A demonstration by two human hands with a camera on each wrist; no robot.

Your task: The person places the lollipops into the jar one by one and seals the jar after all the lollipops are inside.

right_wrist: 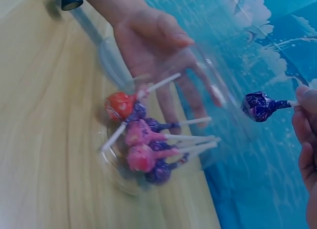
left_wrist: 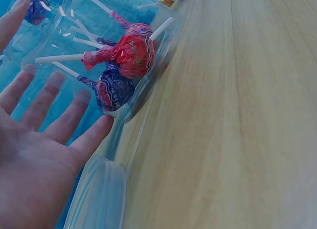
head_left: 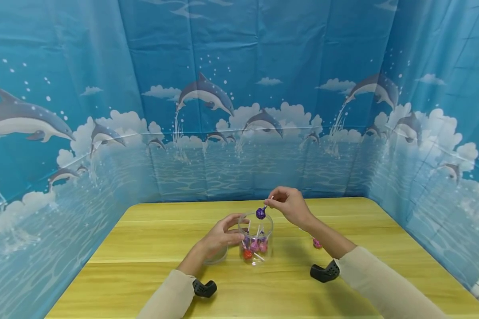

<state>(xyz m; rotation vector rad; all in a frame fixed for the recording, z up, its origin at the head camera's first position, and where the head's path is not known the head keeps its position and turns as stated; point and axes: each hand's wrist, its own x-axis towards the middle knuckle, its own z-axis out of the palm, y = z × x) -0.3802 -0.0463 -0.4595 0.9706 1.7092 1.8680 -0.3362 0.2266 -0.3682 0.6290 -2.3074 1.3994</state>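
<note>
My right hand point(head_left: 292, 207) pinches the white stick of a purple-wrapped lollipop point(head_left: 261, 213), its candy head hanging down at the mouth of a clear jar point(head_left: 268, 256). Against the jar's left side rests my left hand point(head_left: 218, 235), with its long fingers nearly straight and spread in the left wrist view. Inside the jar lie several wrapped lollipops: a red one point(left_wrist: 134, 55), pink ones such as the front pink lollipop point(right_wrist: 141, 158), and purple ones such as a purple lollipop point(right_wrist: 158, 173). Their sticks point various ways, mostly up.
A clear round lid point(head_left: 216, 258) lies on the yellow wood-grain table point(head_left: 143, 248) under my left hand. Another pink lollipop point(head_left: 317, 243) lies on the table to the right, below my right forearm. A blue dolphin-print curtain point(head_left: 231, 168) surrounds the table's back and sides.
</note>
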